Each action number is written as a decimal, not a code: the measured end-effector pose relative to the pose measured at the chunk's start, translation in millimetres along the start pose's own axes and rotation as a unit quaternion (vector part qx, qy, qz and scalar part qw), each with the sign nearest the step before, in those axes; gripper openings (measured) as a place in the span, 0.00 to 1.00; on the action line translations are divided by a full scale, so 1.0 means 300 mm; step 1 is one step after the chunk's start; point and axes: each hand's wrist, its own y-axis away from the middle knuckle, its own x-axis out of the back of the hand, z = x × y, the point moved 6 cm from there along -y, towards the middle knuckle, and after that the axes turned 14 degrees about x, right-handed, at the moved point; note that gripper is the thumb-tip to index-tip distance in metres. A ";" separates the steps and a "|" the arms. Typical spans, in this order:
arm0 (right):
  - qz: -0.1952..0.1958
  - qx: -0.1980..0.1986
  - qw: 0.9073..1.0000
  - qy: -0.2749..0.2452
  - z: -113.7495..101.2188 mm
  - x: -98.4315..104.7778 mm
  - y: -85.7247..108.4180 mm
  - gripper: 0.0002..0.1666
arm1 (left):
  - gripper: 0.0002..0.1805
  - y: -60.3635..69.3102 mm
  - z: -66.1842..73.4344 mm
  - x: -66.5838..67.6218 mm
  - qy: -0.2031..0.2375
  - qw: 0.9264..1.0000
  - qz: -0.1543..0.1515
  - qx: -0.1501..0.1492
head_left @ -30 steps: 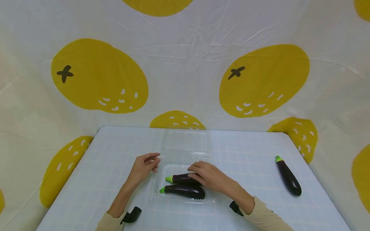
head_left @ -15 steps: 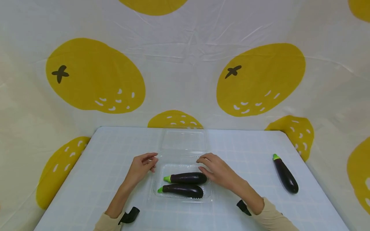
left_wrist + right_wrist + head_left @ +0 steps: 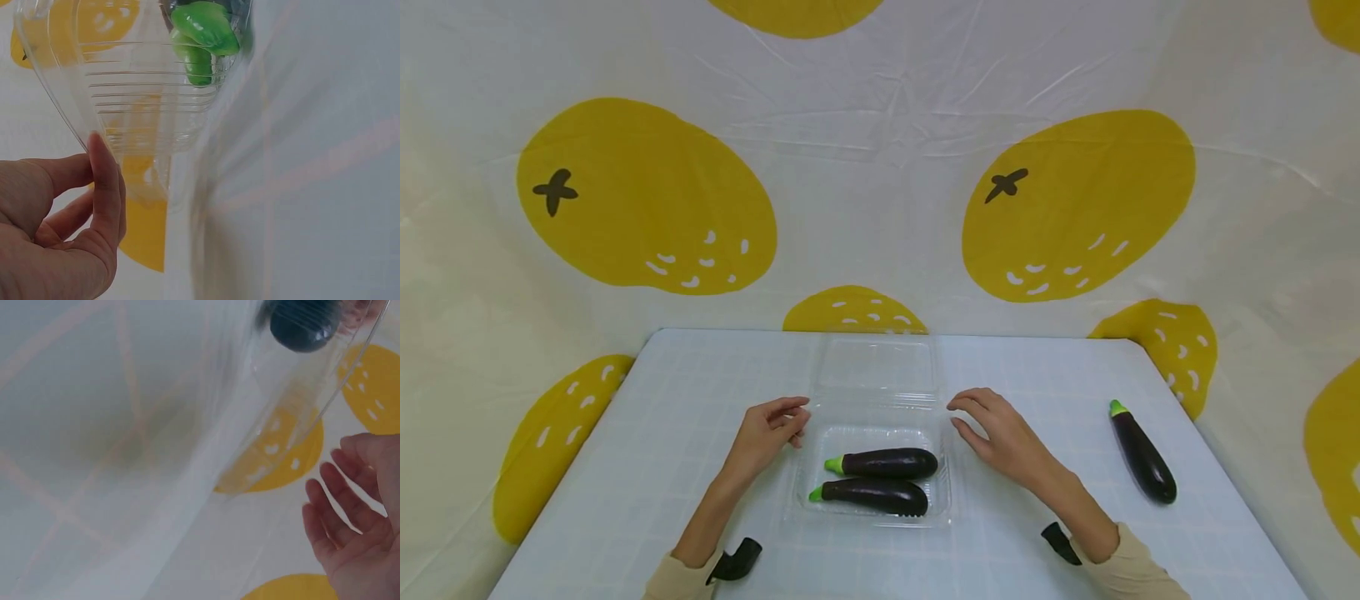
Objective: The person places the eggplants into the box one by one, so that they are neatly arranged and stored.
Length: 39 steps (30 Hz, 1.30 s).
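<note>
Looks evenly lit, with a creased off-white backdrop printed with big yellow fruit shapes behind a pale checked tabletop

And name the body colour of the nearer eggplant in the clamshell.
Blackish purple; the nearer eggplant shows best in the head view.

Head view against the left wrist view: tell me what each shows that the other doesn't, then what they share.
Only the head view: the empty right hand, the loose eggplant on the right, and the full lengths of the far eggplant and near eggplant lying in the clear container.

Only the left wrist view: a close look at green stem ends against the container's ridged plastic.

Both: the left hand at the container's edge, green stem ends, the table and yellow-patterned cloth.
</note>
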 end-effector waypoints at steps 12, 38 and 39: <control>0.033 -0.016 0.999 0.020 0.055 0.060 0.070 0.19 | 0.21 -0.007 0.002 -0.002 0.018 1.000 -0.015 -0.020; 0.071 -0.124 0.988 0.054 0.189 0.200 0.251 0.19 | 0.20 -0.003 0.005 -0.002 0.004 1.000 -0.005 -0.007; 0.072 -0.126 0.988 0.057 0.193 0.207 0.257 0.19 | 0.20 -0.004 0.005 -0.002 0.005 1.000 -0.005 -0.006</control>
